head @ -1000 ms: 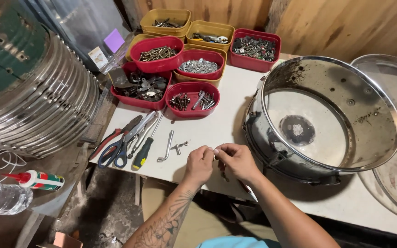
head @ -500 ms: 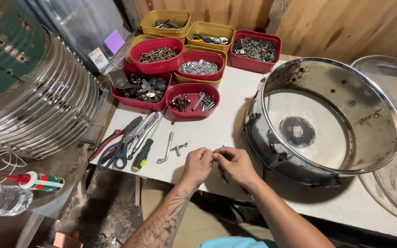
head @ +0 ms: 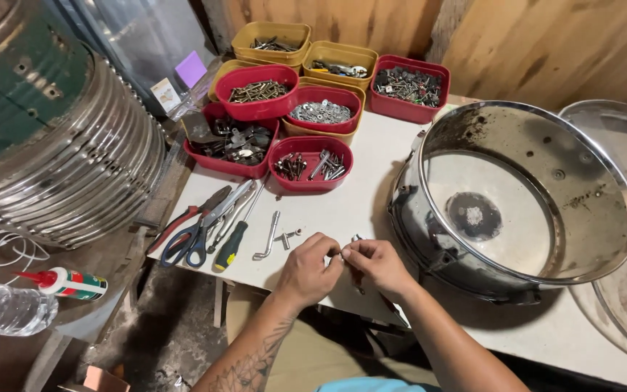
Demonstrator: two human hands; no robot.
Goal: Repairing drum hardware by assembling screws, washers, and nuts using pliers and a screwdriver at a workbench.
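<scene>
My left hand [head: 309, 270] and my right hand [head: 377, 265] meet fingertip to fingertip over the front edge of the white table [head: 357, 203]. Between the fingertips they pinch a small metal part [head: 342, 252]; it is too small to name. A shiny metal drum shell [head: 509, 203] stands just right of my right hand, open side up. Left of my left hand lie a bent metal key [head: 267, 237] and a small metal fitting [head: 287, 237].
Pliers, scissors and a green-handled screwdriver [head: 229, 247] lie at the table's left front. Red and yellow trays of screws and hardware [head: 312, 154] fill the back. A stack of metal hoops [head: 74, 167] sits left, with a glue tube [head: 67, 283] and plastic bottle [head: 5, 308] below.
Both hands stay together at the table's front edge, with only slight finger movement on the small part. Nothing else has moved.
</scene>
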